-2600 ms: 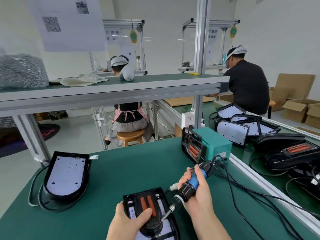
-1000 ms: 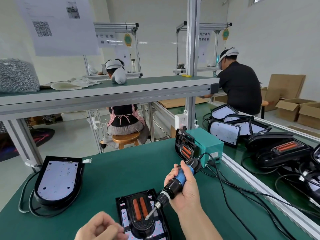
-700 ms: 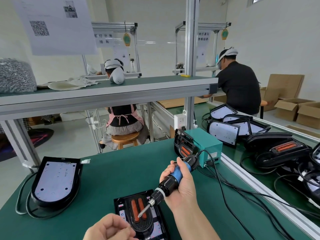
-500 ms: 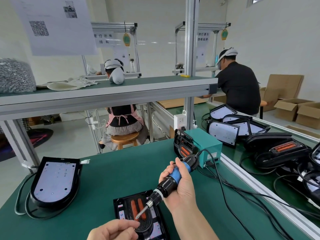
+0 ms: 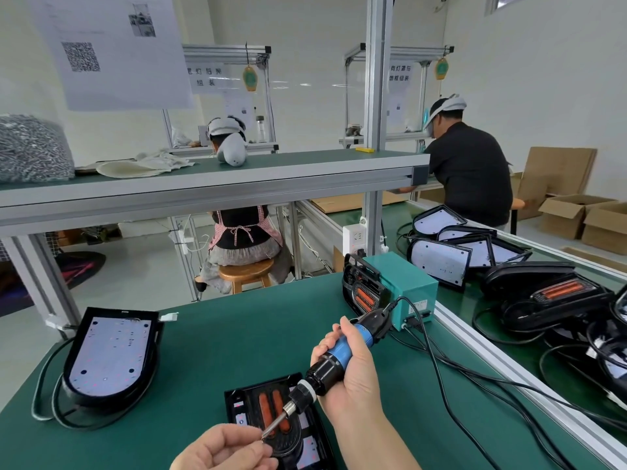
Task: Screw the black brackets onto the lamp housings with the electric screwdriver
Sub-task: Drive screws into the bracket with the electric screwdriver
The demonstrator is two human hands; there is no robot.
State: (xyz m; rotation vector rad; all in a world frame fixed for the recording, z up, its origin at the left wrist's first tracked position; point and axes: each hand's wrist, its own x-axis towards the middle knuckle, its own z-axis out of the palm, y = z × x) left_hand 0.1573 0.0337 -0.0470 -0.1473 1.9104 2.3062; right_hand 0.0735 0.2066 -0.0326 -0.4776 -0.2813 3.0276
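Left hand (image 5: 224,451) sits low at the near edge of the table (image 5: 220,334), fingertips pinched on something tiny right at the tip of the screwdriver (image 5: 334,362). It is likely a screw (image 5: 263,438), though it's too small to be sure. Under the tip lies the lamp housing (image 5: 237,400), flat, with the black bracket (image 5: 292,442) on top. Right hand (image 5: 351,381) is wrapped round the screwdriver's blue grip, tool tilted down-left. Its cable runs to a green box (image 5: 403,288) further right.

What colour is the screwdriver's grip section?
Blue on the screwdriver, with black at both ends; the head view shows it.
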